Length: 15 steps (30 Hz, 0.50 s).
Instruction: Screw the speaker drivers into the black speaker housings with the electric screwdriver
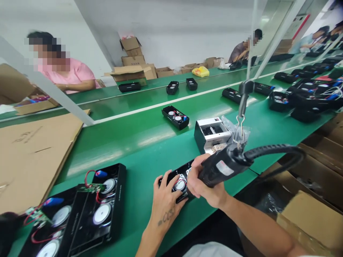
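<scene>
Two hands (167, 203) (205, 182), one electric screwdriver (222, 167), three nearby speaker housings (182, 182) (107, 203) (53, 228).

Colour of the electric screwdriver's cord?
Black: the ribbed black rubber cord shows best in the head view, curving from the black electric screwdriver.

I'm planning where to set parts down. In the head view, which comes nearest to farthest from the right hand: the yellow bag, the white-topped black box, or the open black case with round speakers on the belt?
From the right hand:
1. White-topped black box: just beyond the hand.
2. Open black case: farther on, left of the box.
3. Yellow bag: farthest, at the bench's far edge.
</scene>
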### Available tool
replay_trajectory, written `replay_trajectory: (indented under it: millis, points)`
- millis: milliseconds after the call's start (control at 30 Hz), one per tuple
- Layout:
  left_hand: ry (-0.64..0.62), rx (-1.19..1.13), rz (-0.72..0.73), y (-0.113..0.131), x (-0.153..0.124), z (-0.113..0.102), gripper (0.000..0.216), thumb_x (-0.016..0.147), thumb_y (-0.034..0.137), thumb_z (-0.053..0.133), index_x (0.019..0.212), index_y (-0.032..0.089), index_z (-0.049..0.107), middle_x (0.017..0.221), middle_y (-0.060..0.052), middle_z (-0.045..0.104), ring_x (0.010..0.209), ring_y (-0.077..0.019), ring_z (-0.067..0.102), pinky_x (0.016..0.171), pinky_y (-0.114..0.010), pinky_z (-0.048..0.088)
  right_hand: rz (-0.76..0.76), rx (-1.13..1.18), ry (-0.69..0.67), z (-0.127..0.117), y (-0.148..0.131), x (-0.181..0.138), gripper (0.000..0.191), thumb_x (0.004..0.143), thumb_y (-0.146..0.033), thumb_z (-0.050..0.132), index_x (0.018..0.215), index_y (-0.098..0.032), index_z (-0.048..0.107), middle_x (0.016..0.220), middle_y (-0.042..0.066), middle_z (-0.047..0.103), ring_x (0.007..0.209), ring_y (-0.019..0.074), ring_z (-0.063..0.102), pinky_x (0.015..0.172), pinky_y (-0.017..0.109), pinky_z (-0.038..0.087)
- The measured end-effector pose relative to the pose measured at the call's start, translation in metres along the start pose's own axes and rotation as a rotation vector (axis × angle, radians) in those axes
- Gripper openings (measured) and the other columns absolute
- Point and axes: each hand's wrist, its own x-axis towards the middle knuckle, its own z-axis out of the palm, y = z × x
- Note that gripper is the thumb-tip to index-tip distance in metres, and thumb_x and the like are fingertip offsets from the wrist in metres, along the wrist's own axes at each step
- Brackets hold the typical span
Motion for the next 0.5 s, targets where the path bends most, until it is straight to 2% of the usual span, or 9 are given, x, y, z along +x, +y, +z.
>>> replay_trajectory:
  millis: [200,333,500]
  points:
    - [0.022,-0.085,-0.038,0.002,-0.002,0.005,0.008,0.093,0.031,0.080,0.098,0.036,0.083,0.149,0.000,0.071,0.151,-0.0410,0.047,0.117,-0.069,0.035,0.064,-0.110,-0.065,0.010,0.013,0.002,0.027,0.100,-0.032,0.074,0.120,-0.031,0.055,0.066,-0.008,0.055,0.048,0.0119,0.048,0.049,0.027,0.044]
    - [0.040,-0.094,-0.054,0.001,-0.001,0.008,0.007,0.089,0.036,0.085,0.094,0.033,0.083,0.151,-0.002,0.070,0.150,-0.0408,0.049,0.118,-0.067,0.035,0.108,-0.184,-0.068,0.011,0.019,0.001,0.024,0.097,-0.035,0.075,0.109,-0.027,0.057,0.065,-0.007,0.054,0.054,0.0136,0.052,0.052,0.028,0.046]
    - [0.074,-0.030,-0.016,0.000,-0.002,0.013,0.031,0.089,0.033,0.083,0.120,0.036,0.080,0.155,-0.004,0.066,0.150,-0.0405,0.049,0.117,-0.064,0.037,0.121,-0.223,-0.085,0.015,0.024,0.002,0.021,0.094,-0.030,0.074,0.101,-0.026,0.054,0.067,-0.006,0.055,0.055,0.0132,0.052,0.054,0.028,0.046]
